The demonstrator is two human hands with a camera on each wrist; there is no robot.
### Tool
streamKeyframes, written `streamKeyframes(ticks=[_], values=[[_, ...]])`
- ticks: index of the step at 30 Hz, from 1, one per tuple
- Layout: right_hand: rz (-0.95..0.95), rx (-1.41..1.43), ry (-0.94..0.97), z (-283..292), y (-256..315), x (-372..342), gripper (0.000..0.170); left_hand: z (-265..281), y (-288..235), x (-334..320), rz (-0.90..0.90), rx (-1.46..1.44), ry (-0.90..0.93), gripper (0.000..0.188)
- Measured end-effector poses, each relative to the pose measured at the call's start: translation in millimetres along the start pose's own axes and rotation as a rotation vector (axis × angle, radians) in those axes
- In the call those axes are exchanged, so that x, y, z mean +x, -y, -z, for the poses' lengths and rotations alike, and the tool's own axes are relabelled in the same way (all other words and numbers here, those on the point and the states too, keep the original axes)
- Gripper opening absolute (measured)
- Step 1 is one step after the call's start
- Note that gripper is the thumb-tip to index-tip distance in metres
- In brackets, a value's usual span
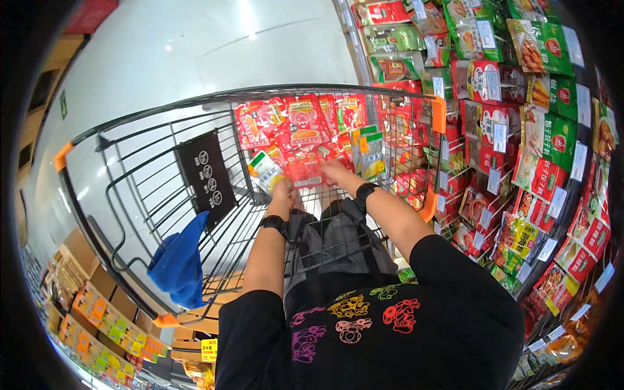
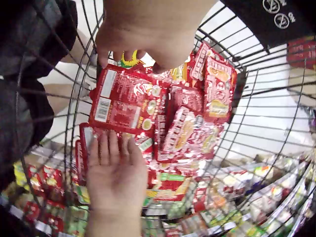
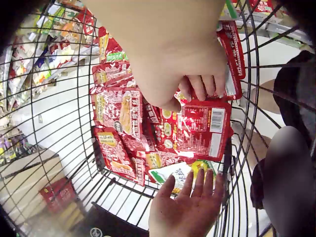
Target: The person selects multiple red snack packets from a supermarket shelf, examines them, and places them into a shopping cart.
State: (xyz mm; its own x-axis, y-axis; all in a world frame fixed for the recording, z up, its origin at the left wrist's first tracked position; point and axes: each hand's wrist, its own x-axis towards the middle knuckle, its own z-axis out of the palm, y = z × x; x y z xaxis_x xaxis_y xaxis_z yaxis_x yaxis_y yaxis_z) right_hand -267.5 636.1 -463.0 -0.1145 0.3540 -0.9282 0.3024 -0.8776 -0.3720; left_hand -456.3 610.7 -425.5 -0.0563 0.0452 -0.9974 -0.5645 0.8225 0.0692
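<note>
A black wire shopping cart (image 1: 214, 97) holds several red food packets (image 1: 305, 123), overlapping in a pile. My left hand (image 1: 282, 193) reaches in at the near left, its straight fingers over a white-and-green packet (image 3: 170, 174). My right hand (image 1: 336, 172) is on the right part of the pile; in the left wrist view its palm shows and its straight fingers lie over a red packet (image 2: 88, 136). Between the hands, a red packet (image 3: 202, 128) lies with its barcoded back up. Two grey-and-green packets (image 1: 372, 156) stand at the right of the pile.
A blue cloth (image 1: 182, 260) hangs over the cart's left side, near a black sign panel (image 1: 207, 179). Shelves of hanging packets (image 1: 546, 130) rise close on the right. Cardboard boxes (image 1: 84, 250) stand at the lower left, and pale floor (image 1: 214, 45) lies ahead.
</note>
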Motion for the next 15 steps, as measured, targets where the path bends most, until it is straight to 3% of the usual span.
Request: streamKeyframes(ticks=[1,3,7,10,13,15], values=[[-0.02,0.058,0.051,1.2,1.6,-4.5,0.011,-6.5,-3.8,-6.1,-0.008,0.022,-0.029,0.028],[-0.05,0.176,0.15,5.0,2.8,-10.7,0.014,-8.3,-1.6,-5.0,0.062,0.009,0.085,0.029],[-0.123,0.035,-0.072,-5.2,8.1,-19.2,0.023,0.6,12.2,10.7,0.072,-0.019,0.15,0.031],[0.032,-0.188,-0.122,-4.2,-5.7,-8.4,0.022,3.7,7.6,2.3,0.157,0.038,0.153,0.028],[0.034,-0.01,0.089,-6.2,24.0,-39.2,0.021,18.1,20.7,41.3,0.073,0.409,0.207,0.026],[-0.092,0.244,0.188,-6.1,45.7,-60.4,0.023,11.7,9.8,9.4,-0.018,0.438,0.143,0.021]])
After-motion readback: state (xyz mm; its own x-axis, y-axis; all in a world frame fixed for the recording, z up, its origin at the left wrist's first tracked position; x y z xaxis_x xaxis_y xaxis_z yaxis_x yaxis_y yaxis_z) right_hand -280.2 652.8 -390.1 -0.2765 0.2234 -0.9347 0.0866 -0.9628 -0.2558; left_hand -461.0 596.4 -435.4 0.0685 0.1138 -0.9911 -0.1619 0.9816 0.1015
